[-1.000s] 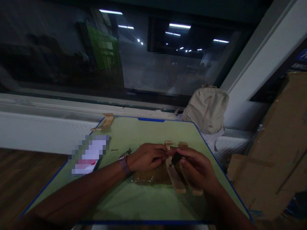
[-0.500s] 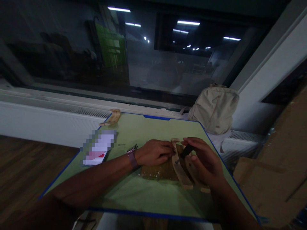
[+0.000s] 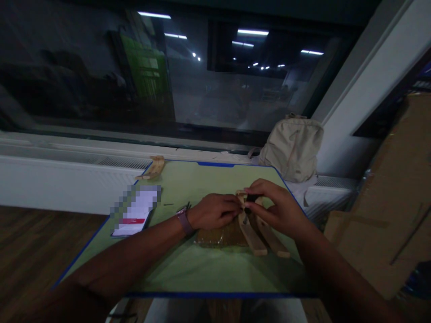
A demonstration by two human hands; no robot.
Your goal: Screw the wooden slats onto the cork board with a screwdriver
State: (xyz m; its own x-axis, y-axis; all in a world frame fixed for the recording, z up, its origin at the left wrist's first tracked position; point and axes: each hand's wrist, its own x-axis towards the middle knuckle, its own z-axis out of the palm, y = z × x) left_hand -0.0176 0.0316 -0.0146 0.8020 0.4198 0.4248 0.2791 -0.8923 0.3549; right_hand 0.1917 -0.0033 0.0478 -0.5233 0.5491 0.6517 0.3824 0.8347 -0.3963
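My left hand, with a watch on its wrist, presses closed fingers against the near-left curved wooden piece, holding it. My right hand pinches a short black-handled tool, which looks like a screwdriver, over that piece. A small metal screw stands in the wood just below the tool. A second wooden piece lies alongside, under my right hand. Beneath them lies a brown packet wrapped in clear plastic. The fingertips of my left hand are partly hidden by the wood.
On the green table a phone-like slab with a blurred face lies at left. Dark screws and a single screw are near my watch. Another wooden piece sits at the far-left corner. A beige backpack and cardboard stand right.
My right hand has moved left and slightly up, bringing the black tool over the near-left wooden piece. My left hand stays at the wood. The whole view has shifted a little.
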